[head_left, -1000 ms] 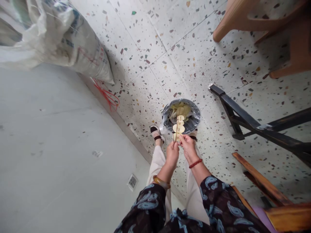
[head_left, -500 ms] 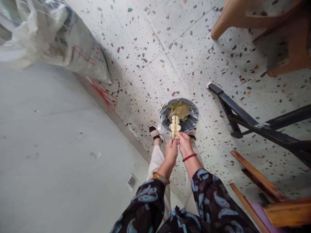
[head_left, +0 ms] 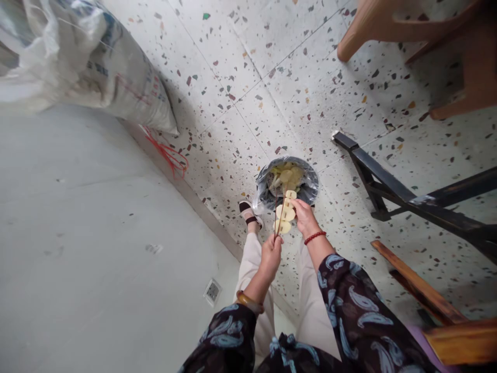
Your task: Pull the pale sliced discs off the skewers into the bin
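My left hand (head_left: 271, 255) is closed around the lower ends of thin brown skewers (head_left: 276, 212), which point away from me. Several pale yellow, flat round slices (head_left: 286, 213), which look like potato, are threaded in a row on a skewer. My right hand (head_left: 306, 219) pinches the slices near the far end of the row, its fingers closed. Just below the skewer tips stands a round bin (head_left: 311, 187) lined with a clear plastic bag, holding pale and greenish vegetable scraps (head_left: 289, 175).
A large white woven sack (head_left: 135, 98) leans at the upper left by the grey wall (head_left: 97, 233), near red string (head_left: 169, 155). To the right are a brown plastic stool (head_left: 361, 36), a black metal frame (head_left: 392, 181) and wooden furniture (head_left: 419, 282). My shoe (head_left: 248, 211) is beside the bin.
My right hand has slid along the slices toward the far end of the skewer, away from my left hand. My left hand has dropped slightly toward me. The slices now tilt to the right.
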`<action>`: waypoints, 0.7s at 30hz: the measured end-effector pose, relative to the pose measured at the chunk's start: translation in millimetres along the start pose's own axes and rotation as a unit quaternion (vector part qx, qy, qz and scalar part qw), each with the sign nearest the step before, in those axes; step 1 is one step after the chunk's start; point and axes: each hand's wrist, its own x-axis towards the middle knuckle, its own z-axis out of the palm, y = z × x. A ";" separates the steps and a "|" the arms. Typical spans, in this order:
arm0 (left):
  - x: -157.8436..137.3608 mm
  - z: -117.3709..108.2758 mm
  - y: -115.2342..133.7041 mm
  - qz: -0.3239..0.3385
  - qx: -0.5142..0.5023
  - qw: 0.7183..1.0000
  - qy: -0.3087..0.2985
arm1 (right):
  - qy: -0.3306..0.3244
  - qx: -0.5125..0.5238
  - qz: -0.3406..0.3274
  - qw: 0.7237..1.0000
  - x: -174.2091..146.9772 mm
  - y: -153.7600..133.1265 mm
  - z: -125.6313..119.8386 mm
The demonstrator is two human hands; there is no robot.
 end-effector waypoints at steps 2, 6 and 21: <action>-1.7 -1.3 -1.5 0.014 0.017 1.000 0.004 | -0.016 0.003 0.000 1.000 0.6 0.1 2.0; -4.0 -3.0 -3.7 0.028 0.032 0.999 0.007 | -0.022 0.010 -0.005 1.000 0.0 4.8 2.9; -11.8 -5.7 -7.2 0.003 0.026 0.999 0.025 | -0.006 -0.036 -0.025 0.999 18.6 11.8 4.8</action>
